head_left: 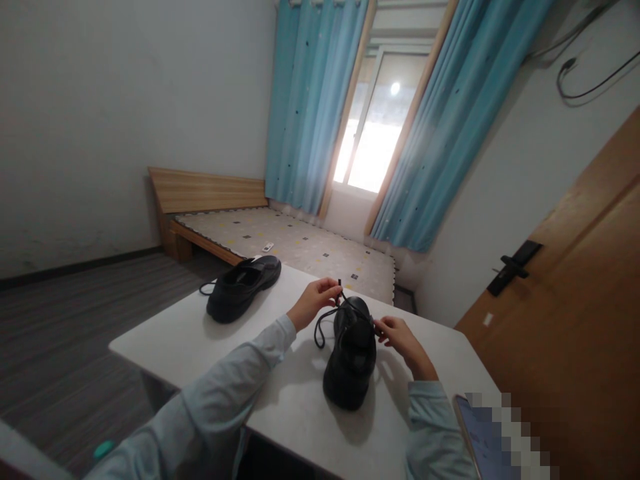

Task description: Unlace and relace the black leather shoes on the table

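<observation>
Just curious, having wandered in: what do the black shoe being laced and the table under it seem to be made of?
The near shoe looks like smooth black leather or an imitation; its toe shows a soft sheen. Its lace, pinched by the left hand, seems a thin black cord. The table has a matte white top, perhaps laminate or painted board; that cannot be settled.
</observation>
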Motion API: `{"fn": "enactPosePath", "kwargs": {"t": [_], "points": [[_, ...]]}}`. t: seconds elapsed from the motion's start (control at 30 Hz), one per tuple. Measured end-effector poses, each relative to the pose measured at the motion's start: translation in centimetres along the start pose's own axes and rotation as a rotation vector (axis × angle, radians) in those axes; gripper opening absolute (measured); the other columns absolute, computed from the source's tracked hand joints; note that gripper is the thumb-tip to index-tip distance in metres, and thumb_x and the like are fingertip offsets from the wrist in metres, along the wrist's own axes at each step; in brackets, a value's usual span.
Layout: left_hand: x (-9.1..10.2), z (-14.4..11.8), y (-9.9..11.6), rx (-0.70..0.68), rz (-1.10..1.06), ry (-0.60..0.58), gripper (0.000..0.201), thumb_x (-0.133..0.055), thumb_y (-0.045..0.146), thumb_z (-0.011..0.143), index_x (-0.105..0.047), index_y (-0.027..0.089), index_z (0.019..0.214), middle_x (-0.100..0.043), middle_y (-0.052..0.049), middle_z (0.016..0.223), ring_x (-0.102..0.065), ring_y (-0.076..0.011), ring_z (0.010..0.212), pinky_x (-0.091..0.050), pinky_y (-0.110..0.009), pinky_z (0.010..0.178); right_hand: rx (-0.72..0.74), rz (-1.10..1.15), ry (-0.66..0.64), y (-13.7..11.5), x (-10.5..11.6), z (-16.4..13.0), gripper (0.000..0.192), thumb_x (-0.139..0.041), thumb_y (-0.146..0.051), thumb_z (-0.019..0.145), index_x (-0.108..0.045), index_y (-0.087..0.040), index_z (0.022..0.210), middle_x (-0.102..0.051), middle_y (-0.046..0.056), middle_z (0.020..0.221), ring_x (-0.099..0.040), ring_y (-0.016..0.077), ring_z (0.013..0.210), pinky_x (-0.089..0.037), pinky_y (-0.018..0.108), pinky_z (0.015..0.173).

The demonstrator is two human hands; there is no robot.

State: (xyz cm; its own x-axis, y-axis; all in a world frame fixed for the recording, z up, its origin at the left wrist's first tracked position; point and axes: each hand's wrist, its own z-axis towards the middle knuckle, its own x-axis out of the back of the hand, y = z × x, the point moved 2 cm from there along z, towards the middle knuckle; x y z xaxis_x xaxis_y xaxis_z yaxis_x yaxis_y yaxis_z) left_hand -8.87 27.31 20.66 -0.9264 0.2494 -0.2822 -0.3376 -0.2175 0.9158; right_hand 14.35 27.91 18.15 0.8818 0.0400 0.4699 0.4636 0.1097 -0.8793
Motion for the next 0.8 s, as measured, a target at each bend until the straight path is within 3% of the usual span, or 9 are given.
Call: {"fn": "enactPosePath", "kwargs": {"t": [0.07,0.2,0.37,0.63,0.8], "points": [[0.0,0.0,0.0,-0.005,0.006,0.000,0.031,-0.069,0.040,0.067,-0.056,0.013,0.076,-0.056,0.002,0.067,-0.054,-0.0086,0.061,-0.044,-0.020,0.057,-0.001,0.056,0.011,-0.3,-0.1,0.0,0.026,-0.066,-0.039,0.061,-0.059,-0.016,0.050,-0.058,0.000,0.046,-0.054,0.0131,0.044,-0.039,0.021,0.039],[0.2,0.1,-0.1,-0.021,0.006,0.008,0.030,-0.069,0.039,0.067,-0.056,0.013,0.076,-0.056,0.001,0.069,-0.054,-0.0089,0.063,-0.043,-0.020,0.058,0.069,0.181,0.167,-1.3,0.5,0.0,0.023,-0.066,-0.037,0.060,-0.061,-0.015,0.053,-0.059,0.001,0.052,-0.054,0.0141,0.052,-0.044,0.024,0.046],[0.2,0.1,-0.1,-0.029,-0.003,0.000,0.029,-0.068,0.039,0.069,-0.056,0.013,0.076,-0.056,0.001,0.069,-0.054,-0.0089,0.063,-0.043,-0.021,0.059,0.169,0.415,0.303,-2.9,1.1,-0.7,0.024,-0.069,-0.039,0.062,-0.064,-0.015,0.062,-0.064,0.005,0.077,-0.057,0.0168,0.071,-0.048,0.028,0.059],[0.4,0.2,0.0,-0.043,-0.017,0.032,0.030,-0.068,0.038,0.069,-0.055,0.013,0.076,-0.053,0.002,0.069,-0.053,-0.0081,0.063,-0.042,-0.019,0.056,0.370,0.745,0.362,-4.8,1.5,-1.8,0.019,-0.067,-0.034,0.070,-0.059,-0.018,0.064,-0.066,0.002,0.083,-0.060,0.0143,0.079,-0.047,0.031,0.075],[0.7,0.3,0.2,-0.062,-0.019,0.052,0.029,-0.067,0.038,0.070,-0.055,0.013,0.076,-0.053,0.003,0.070,-0.053,-0.0075,0.062,-0.042,-0.019,0.057,0.379,0.614,0.343,-4.3,1.0,-1.4,0.025,-0.063,-0.042,0.076,-0.066,-0.019,0.083,-0.070,0.007,0.093,-0.062,0.0198,0.091,-0.044,0.039,0.085]]}}
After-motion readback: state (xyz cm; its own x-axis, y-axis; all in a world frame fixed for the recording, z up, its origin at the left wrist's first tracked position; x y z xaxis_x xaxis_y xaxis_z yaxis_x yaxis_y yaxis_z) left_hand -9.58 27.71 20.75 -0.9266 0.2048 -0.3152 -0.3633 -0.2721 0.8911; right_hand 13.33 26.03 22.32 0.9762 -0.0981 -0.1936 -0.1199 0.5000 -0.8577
